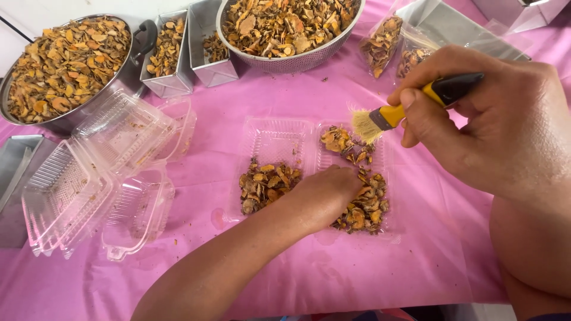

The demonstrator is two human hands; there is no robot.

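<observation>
An open clear plastic clamshell container (279, 139) lies on the pink tablecloth, both halves holding dried orange-brown root slices (264, 184). My left hand (327, 193) rests on the slices in the right half, fingers curled down into them. My right hand (488, 119) is raised to the right and grips a small brush (392, 116) with a yellow and black handle. Its pale bristles hover just above the far end of the container's right half.
A large metal pot (113, 80) and a metal colander (297, 59) full of dried slices stand at the back, with two metal tins (172, 83) between them. Empty clear clamshells (101, 178) are stacked at left. Filled plastic bags (380, 44) lie at back right.
</observation>
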